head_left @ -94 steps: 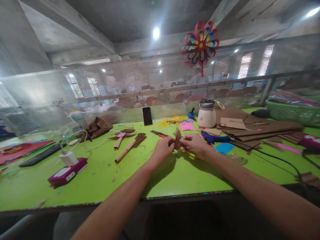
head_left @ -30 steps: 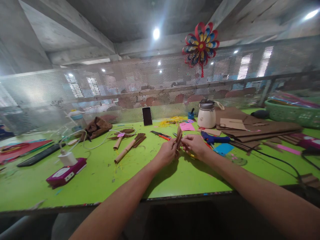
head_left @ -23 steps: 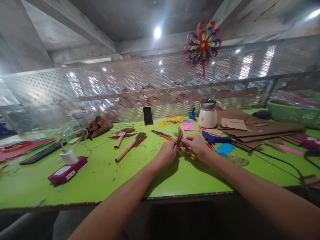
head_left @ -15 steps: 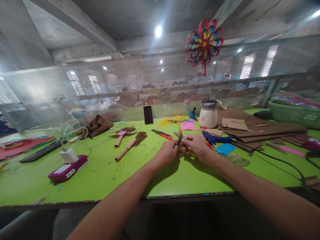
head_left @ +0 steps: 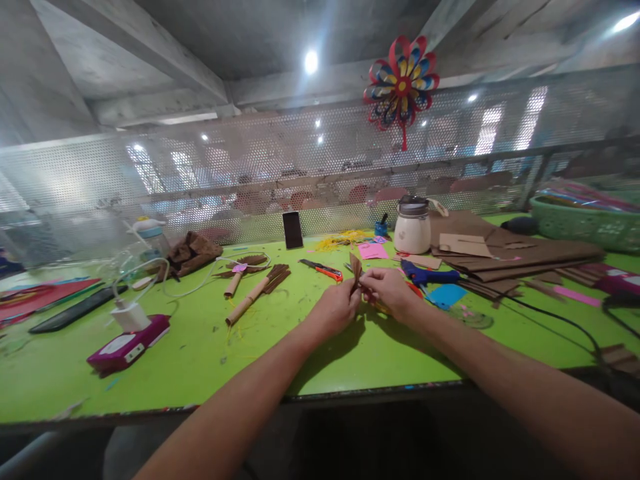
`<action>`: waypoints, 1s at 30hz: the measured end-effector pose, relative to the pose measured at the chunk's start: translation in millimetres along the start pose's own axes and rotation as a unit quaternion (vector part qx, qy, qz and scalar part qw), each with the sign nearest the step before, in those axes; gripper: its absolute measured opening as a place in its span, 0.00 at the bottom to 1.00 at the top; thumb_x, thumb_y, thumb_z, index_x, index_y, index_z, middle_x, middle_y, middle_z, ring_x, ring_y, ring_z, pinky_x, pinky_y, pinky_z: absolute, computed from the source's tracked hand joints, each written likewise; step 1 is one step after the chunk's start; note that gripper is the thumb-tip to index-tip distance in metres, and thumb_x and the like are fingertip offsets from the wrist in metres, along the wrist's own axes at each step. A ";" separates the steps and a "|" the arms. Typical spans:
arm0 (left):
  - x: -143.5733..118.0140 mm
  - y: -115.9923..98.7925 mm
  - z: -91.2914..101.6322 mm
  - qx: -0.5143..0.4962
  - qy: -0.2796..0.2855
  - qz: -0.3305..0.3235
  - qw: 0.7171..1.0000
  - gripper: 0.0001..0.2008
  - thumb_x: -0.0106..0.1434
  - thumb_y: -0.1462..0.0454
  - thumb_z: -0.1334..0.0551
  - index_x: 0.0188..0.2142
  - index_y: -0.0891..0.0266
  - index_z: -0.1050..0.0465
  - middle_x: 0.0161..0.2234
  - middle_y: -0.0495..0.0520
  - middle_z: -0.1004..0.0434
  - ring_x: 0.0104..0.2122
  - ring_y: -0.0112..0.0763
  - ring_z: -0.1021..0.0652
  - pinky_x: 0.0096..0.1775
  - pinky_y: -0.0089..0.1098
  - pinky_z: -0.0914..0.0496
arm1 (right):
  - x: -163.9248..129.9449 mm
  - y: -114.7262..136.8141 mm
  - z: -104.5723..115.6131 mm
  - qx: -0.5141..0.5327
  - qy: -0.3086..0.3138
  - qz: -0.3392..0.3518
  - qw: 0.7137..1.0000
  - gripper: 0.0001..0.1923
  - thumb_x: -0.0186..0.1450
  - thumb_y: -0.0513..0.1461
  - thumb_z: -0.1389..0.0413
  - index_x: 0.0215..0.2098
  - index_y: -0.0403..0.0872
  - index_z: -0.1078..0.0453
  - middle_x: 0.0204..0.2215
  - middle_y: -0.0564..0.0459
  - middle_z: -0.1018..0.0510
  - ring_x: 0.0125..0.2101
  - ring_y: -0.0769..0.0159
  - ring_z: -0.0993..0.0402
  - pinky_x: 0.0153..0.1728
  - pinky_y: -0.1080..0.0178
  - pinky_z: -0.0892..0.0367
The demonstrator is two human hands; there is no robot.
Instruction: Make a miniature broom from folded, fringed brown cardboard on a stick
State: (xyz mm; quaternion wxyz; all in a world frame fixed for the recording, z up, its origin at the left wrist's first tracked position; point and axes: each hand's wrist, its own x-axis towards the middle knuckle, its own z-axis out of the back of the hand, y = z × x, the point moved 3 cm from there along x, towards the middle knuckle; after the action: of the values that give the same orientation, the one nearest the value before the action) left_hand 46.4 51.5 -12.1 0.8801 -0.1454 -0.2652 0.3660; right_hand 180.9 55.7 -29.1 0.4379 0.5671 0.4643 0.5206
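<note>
Both of my hands meet over the middle of the green table (head_left: 200,360). My left hand (head_left: 335,310) and my right hand (head_left: 391,291) pinch a small folded piece of brown paper (head_left: 355,265) between them, its pleated top sticking up above my fingers. Two finished brown paper rolls with fringed ends (head_left: 253,293) lie to the left of my hands. A blue glue gun (head_left: 425,273) and a red-handled cutter (head_left: 323,269) lie just beyond them.
A stack of brown card sheets (head_left: 520,257) and a white jar (head_left: 413,227) stand at the back right, with a green basket (head_left: 585,223) beyond. A phone (head_left: 293,230) leans on the mesh screen. A purple box with a charger (head_left: 127,337) sits left.
My hands stay together on the brown paper and have sunk slightly toward the table. The paper's top has turned a little. The view has shifted slightly.
</note>
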 end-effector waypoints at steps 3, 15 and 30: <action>1.9 3.6 -0.1 -0.016 -0.011 0.017 1.000 0.13 0.66 0.60 0.48 0.40 0.64 0.29 0.33 0.59 0.23 0.30 0.33 0.26 0.33 0.30 0.35 | -0.6 1.2 -0.1 -0.010 0.004 0.007 1.000 0.10 0.50 0.42 0.41 0.17 0.46 0.34 0.13 0.56 0.31 0.15 0.73 0.40 0.17 0.68 0.45; 5.5 10.1 -0.7 -0.157 0.003 0.053 0.986 0.17 0.65 0.63 0.50 0.46 0.69 0.28 0.19 0.48 0.34 0.21 0.28 0.34 0.28 0.28 0.37 | 0.2 11.9 3.6 -0.177 -0.008 0.090 0.980 0.11 0.52 0.44 0.43 0.20 0.44 0.33 0.13 0.59 0.36 0.17 0.73 0.45 0.21 0.66 0.49; 4.5 9.1 -1.2 -0.379 0.043 0.121 0.917 0.14 0.66 0.56 0.48 0.36 0.65 0.34 0.15 0.41 0.43 0.16 0.23 0.34 0.21 0.24 0.40 | 0.2 22.1 3.7 -0.076 0.045 0.166 0.982 0.33 0.51 0.38 0.39 0.54 0.45 0.40 0.28 0.53 0.25 0.30 0.65 0.28 0.30 0.63 0.33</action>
State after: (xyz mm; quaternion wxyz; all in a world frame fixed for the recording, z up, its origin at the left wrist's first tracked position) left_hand 44.6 60.9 -15.6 0.7187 -0.5143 -0.3267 0.3350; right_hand 186.1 51.7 -7.7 0.3657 0.5773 0.3427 0.6447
